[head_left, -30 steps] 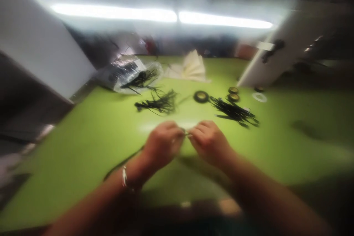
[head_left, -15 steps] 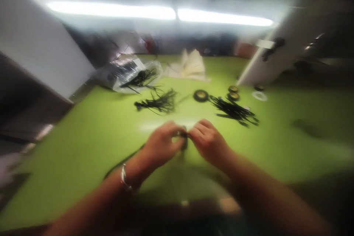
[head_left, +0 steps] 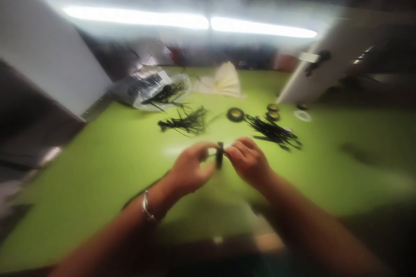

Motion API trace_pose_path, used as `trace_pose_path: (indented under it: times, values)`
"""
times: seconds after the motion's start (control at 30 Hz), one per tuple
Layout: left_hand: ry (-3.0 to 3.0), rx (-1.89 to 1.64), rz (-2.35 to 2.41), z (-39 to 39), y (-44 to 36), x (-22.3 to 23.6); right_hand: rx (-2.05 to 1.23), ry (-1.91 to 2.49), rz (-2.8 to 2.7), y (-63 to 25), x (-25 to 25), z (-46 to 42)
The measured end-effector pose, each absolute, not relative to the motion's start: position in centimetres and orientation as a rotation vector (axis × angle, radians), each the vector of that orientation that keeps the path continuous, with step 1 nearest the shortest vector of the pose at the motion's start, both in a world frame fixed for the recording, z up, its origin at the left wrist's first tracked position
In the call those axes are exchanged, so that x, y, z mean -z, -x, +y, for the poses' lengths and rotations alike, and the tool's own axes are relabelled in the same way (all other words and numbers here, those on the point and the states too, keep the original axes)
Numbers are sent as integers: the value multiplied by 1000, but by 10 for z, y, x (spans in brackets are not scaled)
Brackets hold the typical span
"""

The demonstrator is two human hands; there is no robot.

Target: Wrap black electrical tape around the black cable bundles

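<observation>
Both my hands meet over the middle of a green table [head_left: 97, 173]. My left hand [head_left: 190, 169] is curled in a pinch beside a small dark piece [head_left: 220, 159] that stands upright between the two hands. My right hand [head_left: 248, 162] pinches that same piece from the other side. The picture is blurred, so I cannot name the piece. A metal bangle [head_left: 146, 208] sits on my left wrist.
Beyond the hands lie two bunches of thin black strands [head_left: 186, 123] [head_left: 273, 132], a dark tape ring [head_left: 235, 114], two small rolls [head_left: 272, 111] and a white ring [head_left: 303, 115]. A clear plastic bag [head_left: 151, 86] and fanned pale paper [head_left: 224, 80] sit further back.
The hands have stayed together at the table's middle. The small dark piece between the fingertips now stands more upright and shows more clearly than a second ago.
</observation>
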State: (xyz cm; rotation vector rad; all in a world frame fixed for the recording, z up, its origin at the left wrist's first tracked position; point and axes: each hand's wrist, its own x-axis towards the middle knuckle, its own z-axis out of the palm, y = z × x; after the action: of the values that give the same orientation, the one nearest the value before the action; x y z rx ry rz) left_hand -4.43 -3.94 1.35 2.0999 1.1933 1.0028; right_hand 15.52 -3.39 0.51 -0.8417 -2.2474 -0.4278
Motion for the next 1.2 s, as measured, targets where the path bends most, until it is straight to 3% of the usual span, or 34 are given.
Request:
trace_pose_path:
  times: [0.6,1.07,1.2]
  values:
    - [-2461,-1021,1362,-48,33,-11,537,677,-2347,-149,-16,-45]
    - [-1962,-1272,1128,-45,35,-3,539,807,-2262,-155,-10,-38]
    - [-1811,-1151,1163,-45,36,-15,527,764,-2245,-154,-10,-40]
